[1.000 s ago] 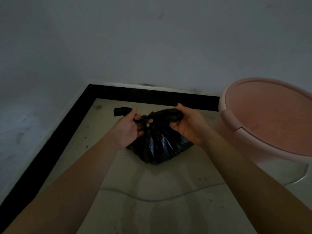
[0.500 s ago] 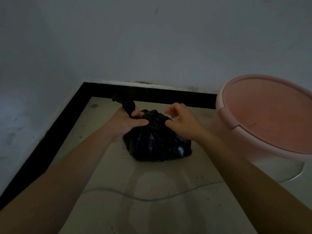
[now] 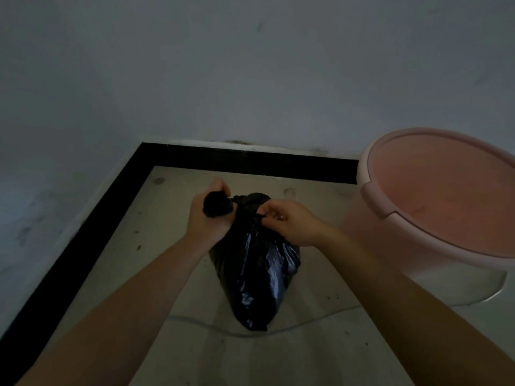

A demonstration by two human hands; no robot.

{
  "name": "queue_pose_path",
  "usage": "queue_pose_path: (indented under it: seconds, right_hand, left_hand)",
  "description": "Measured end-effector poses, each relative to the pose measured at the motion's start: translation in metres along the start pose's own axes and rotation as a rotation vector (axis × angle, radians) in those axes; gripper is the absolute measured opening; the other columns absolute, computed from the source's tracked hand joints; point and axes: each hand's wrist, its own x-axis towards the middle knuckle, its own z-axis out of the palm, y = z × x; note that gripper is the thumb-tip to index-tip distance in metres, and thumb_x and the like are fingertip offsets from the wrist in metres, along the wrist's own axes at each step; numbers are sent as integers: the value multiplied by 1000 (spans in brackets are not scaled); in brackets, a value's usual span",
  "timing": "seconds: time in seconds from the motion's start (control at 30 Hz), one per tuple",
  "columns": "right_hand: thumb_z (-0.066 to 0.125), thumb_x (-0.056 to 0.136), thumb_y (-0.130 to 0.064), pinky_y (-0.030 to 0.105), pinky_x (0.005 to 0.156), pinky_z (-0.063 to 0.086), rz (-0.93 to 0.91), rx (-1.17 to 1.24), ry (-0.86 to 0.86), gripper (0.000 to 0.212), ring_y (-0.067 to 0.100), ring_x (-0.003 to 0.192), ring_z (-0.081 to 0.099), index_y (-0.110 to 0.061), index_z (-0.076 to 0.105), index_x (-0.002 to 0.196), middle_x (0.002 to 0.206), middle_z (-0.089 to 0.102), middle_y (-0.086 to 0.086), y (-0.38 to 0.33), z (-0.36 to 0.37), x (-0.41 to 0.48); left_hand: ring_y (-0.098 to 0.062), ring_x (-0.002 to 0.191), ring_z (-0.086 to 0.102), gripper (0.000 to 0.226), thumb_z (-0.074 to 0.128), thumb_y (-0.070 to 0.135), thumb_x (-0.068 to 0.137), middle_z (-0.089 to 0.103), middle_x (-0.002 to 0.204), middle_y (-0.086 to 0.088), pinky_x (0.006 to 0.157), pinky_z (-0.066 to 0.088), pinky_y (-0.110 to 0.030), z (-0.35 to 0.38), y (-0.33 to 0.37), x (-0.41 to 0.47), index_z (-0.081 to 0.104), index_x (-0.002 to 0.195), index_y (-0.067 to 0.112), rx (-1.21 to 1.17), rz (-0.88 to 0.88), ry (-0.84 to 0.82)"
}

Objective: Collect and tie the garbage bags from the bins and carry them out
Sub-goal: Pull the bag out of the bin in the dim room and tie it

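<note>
A small black garbage bag (image 3: 255, 271) hangs in front of me over the pale floor, stretched long with its bottom tip low. My left hand (image 3: 207, 218) is closed around a bunched black end of the bag's top. My right hand (image 3: 289, 222) pinches the other end of the bag's neck just to the right. Both hands are close together at the neck. A pink round bin (image 3: 434, 207) with its lid closed stands to the right of the bag.
This is a dim room corner with pale walls and a black skirting strip (image 3: 250, 161) along the floor edge. A thin cable (image 3: 195, 321) runs across the floor below the bag. Small specks of dirt dot the floor.
The bag has risen from resting on the floor and now hangs elongated. My left hand has wrapped the loose end into its fist, and my right hand has pinched the neck.
</note>
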Motion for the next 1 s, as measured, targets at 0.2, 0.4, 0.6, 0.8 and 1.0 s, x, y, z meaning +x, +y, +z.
queue_pose_path:
  seconds: [0.2, 0.4, 0.6, 0.8, 1.0]
  right_hand:
    - [63, 94, -13, 7, 64, 42, 43, 137, 52, 7, 1, 71, 55, -20, 64, 96, 79, 59, -10, 5, 1, -3]
    - [70, 88, -10, 5, 63, 41, 67, 225, 93, 10, 1, 66, 53, -14, 68, 97, 75, 58, -8, 7, 5, -3]
    - [75, 85, -11, 9, 61, 46, 143, 280, 28, 13, 5, 69, 59, -20, 69, 93, 77, 64, -5, 7, -2, -8]
    - [56, 94, -11, 27, 88, 50, 193, 463, 192, 32, 16, 100, 63, -19, 60, 125, 105, 64, 4, 5, -7, -2]
    - [58, 98, -24, 17, 81, 54, -76, 322, 106, 27, 7, 94, 67, -15, 67, 122, 103, 70, 0, -1, -10, 0]
  left_hand:
    - [-25, 73, 68, 25, 54, -3, 91, 72, 84, -11, 61, 54, -29, 0, 27, 2, 71, 95, 14, -670, -685, -162]
    - [-21, 86, 70, 20, 62, 6, 89, 74, 89, -7, 66, 56, -27, 1, 33, 9, 75, 103, 13, -954, -769, -160]
    - [-27, 100, 70, 31, 65, -10, 85, 72, 105, -10, 78, 58, -31, 7, 22, 3, 69, 108, 10, -878, -633, -111]
    - [-20, 85, 73, 35, 75, -10, 77, 71, 95, -6, 65, 58, -24, 0, 14, 2, 65, 103, 12, -782, -525, -131]
    - [-13, 72, 72, 32, 80, -10, 72, 72, 75, 1, 61, 55, -21, -2, 13, 3, 62, 88, 10, -716, -424, -193]
